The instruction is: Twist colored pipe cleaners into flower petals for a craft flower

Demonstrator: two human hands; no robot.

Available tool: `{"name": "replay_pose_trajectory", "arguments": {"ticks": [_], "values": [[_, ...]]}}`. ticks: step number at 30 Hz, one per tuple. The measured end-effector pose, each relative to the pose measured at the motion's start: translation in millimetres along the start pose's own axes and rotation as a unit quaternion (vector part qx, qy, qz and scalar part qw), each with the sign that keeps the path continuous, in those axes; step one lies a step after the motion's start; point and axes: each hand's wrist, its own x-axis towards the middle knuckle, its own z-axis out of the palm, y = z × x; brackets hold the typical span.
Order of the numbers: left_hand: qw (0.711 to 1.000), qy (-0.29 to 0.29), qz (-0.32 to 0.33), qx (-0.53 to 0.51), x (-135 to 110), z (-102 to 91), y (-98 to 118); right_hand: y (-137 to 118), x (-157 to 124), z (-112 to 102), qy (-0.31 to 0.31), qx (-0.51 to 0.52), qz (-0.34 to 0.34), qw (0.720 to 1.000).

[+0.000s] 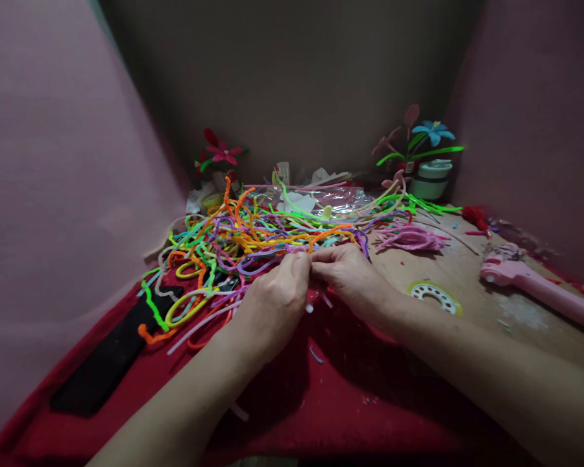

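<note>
**A:** why are the hands bunched together like that?

**B:** the left hand (277, 295) and right hand (348, 275) meet fingertip to fingertip, both pinched shut on one thin strand (298, 248), probably for control. It sits at the near edge of the pipe cleaners (253, 227), a fuzzy neon tangle on the counter (462, 272).

We see the pipe cleaners (253, 237) tangled in orange, neon green, purple, yellow and pink. Under them we find a deep red cloth (321, 389) with a plain black strip (107, 363). We note a pale pink glue gun (530, 284), a blue flower (433, 131) and a red flower (221, 152).
</note>
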Motion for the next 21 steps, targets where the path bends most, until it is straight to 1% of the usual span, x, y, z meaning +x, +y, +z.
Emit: {"name": "replay_pose_trajectory", "arguments": {"ticks": [3, 4, 6, 8, 10, 12, 13, 14, 15, 16, 17, 18, 19, 21], "values": [[0.997, 0.05, -0.005, -0.066, 1, 0.6, -3, -3, 0, -1, -0.008, -0.008, 0.007, 1.0], [0.993, 0.068, -0.022, -0.099, 2, 0.6, -4, -4, 1, -1, -0.003, -0.008, 0.009, 1.0], [0.976, 0.085, -0.088, -0.182, 5, 0.2, -8, -7, 1, -2, 0.022, 0.006, 0.015, 1.0], [0.939, 0.09, -0.169, -0.287, 9, -1.0, -11, -9, 3, -3, 0.042, 0.049, 0.018, 0.998], [0.884, 0.073, -0.229, -0.402, 13, -2.9, -13, -9, 3, -3, 0.038, 0.087, 0.018, 0.995], [0.828, 0.028, -0.26, -0.497, 16, -5.2, -14, -8, 4, -3, 0.028, 0.084, 0.013, 0.996], [0.804, 0.006, -0.268, -0.53, 17, -6.1, -14, -8, 3, -3, 0.028, 0.069, 0.008, 0.997], [0.787, -0.004, -0.275, -0.552, 17, -6.5, -14, -8, 3, -3, 0.03, 0.055, 0.005, 0.998], [0.777, -0.005, -0.281, -0.564, 17, -6.4, -14, -8, 3, -3, 0.033, 0.045, 0.004, 0.998], [0.773, 0.004, -0.285, -0.567, 17, -5.6, -13, -9, 2, -2, 0.034, 0.039, 0.006, 0.999], [0.777, 0.016, -0.285, -0.561, 16, -4.2, -13, -9, 1, -2, 0.034, 0.037, 0.01, 0.999], [0.789, 0.027, -0.281, -0.545, 15, -2.4, -13, -9, 1, -1, 0.031, 0.04, 0.015, 0.999], [0.81, 0.038, -0.27, -0.519, 14, -0.5, -12, -9, 1, -1, 0.024, 0.048, 0.019, 0.998], [0.865, 0.064, -0.23, -0.442, 12, 2.1, -10, -9, 0, -1, 0.005, 0.068, 0.018, 0.997]]}}
